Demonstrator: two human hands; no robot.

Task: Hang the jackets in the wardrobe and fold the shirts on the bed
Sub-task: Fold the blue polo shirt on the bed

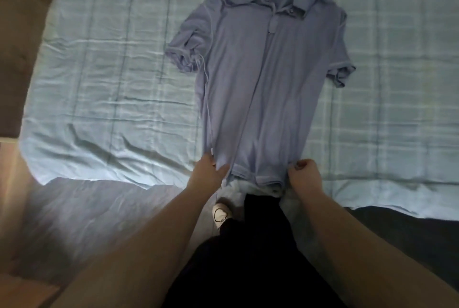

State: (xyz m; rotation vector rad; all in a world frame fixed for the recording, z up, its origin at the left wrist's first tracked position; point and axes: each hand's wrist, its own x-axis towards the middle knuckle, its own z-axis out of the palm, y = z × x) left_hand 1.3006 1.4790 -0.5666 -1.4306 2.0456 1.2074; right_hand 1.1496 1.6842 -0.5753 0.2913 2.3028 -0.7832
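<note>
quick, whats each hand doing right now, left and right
left hand: holds the polo shirt at the left corner of its hem.
right hand: fingers curled, pinches the right corner of the same hem.

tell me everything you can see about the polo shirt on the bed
The polo shirt is pale lavender-blue, seemingly a soft thin knit, with short sleeves, a fold-down collar and a button placket. It lies face up and mostly flat on the light blue checked bedspread, collar at the far end, hem at the near edge. Both sleeves are rumpled. The left hand and right hand each grip a hem corner.
</note>
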